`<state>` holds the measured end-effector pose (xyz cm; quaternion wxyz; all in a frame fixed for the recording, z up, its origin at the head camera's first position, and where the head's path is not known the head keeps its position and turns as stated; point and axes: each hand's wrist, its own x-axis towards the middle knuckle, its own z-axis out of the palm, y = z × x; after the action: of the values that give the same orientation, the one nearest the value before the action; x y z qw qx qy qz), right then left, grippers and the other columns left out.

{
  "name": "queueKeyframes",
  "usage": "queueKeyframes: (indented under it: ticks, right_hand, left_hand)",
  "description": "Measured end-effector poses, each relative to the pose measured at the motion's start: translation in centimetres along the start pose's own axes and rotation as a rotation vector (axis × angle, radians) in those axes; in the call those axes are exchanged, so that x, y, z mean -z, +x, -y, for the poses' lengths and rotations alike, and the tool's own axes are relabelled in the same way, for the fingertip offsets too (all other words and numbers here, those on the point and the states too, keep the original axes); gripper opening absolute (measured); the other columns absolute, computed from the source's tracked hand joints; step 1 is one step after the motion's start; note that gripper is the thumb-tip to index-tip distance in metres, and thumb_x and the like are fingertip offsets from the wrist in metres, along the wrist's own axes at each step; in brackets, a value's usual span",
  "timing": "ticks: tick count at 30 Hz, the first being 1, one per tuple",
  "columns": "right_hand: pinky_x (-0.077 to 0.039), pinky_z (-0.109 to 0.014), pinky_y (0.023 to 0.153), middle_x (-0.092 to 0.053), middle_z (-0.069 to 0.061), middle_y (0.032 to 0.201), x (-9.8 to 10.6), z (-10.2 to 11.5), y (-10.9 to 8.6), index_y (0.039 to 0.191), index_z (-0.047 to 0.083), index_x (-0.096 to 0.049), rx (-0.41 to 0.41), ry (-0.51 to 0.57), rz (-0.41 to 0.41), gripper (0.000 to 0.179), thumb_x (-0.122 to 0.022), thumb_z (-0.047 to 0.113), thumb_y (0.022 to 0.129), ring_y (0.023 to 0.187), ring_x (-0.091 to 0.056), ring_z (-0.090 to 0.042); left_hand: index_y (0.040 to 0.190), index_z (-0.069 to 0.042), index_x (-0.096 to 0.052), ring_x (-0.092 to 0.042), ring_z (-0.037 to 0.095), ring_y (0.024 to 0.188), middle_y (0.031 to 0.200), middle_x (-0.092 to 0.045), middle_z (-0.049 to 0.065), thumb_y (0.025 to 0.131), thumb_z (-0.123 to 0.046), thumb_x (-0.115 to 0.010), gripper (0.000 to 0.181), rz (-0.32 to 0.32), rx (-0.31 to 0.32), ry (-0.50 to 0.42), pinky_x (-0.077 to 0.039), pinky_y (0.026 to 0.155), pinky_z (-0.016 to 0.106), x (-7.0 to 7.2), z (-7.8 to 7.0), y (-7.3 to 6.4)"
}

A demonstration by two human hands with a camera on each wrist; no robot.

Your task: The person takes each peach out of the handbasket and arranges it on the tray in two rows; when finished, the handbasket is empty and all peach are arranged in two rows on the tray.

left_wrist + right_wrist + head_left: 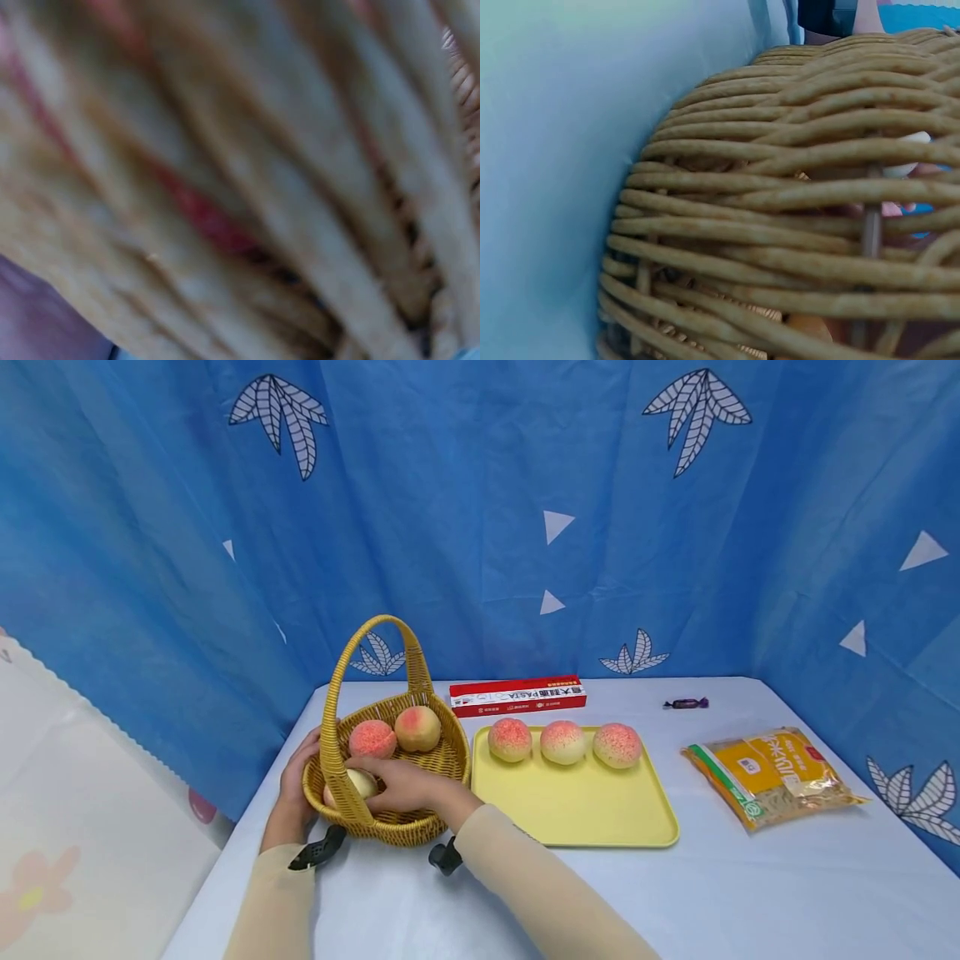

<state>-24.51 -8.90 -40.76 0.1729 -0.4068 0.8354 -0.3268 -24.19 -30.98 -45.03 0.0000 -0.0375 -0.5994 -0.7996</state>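
A yellow wicker basket (442,752) with a tall arched handle (335,693) stands at the left of the table. My left hand (296,768) lies against its outer left wall, fingers partly hidden behind the rim and handle. Reaching over the front rim, my right hand (408,783) curls round a pale peach (363,782) inside, low by the handle's base. Behind it in the basket sit a pink peach (372,740) and a yellow-and-red peach (417,728). Woven basket wall (262,172) fills the left wrist view, blurred; basket weave (780,202) also covers most of the right wrist view.
Right of the basket, a yellow tray (577,806) bears three pink-speckled peaches (562,742) along its back. A red-and-white pasta box (517,696) lies behind it. Farther right are a purple-wrapped candy (686,703) and a yellow food bag (776,774). Blue curtains (480,527) enclose the table's back.
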Motion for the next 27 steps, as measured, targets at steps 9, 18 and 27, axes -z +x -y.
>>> queueKeyframes:
  ticks: [9,18,27]
  right_hand:
    - [-0.047,-0.02,0.094,-0.058,0.005,0.135,-0.08,0.1,0.12,0.146,0.03,-0.043,-0.024,0.032,-0.013,0.061,-0.071,0.033,0.093,0.109,-0.056,-0.006]
    - [-0.048,-0.02,0.092,-0.059,0.002,0.134,-0.15,-0.14,0.16,0.132,0.025,-0.046,-0.059,0.058,-0.057,0.056,-0.078,0.033,0.086,0.106,-0.058,-0.005]
    - [-0.048,-0.022,0.095,-0.057,0.0,0.135,-0.21,-0.04,-0.01,0.134,0.022,-0.042,-0.091,0.069,-0.055,0.061,-0.078,0.035,0.086,0.108,-0.057,-0.007]
  left_hand:
    - [0.152,-0.02,-0.037,-0.047,0.003,0.126,0.141,-0.046,-0.012,0.108,-0.023,-0.029,0.045,-0.014,0.002,0.007,-0.044,0.099,0.012,-0.2,-0.21,-0.11]
    - [0.144,-0.024,-0.047,-0.05,0.004,0.12,0.139,-0.049,-0.01,0.108,-0.021,-0.031,0.039,-0.011,-0.031,-0.034,-0.046,0.095,0.013,-0.42,-0.27,-0.29]
    - [0.155,-0.015,-0.033,-0.051,0.003,0.119,0.141,-0.046,-0.009,0.108,-0.022,-0.031,0.047,-0.017,-0.014,-0.034,-0.047,0.094,0.013,-0.38,-0.2,-0.24]
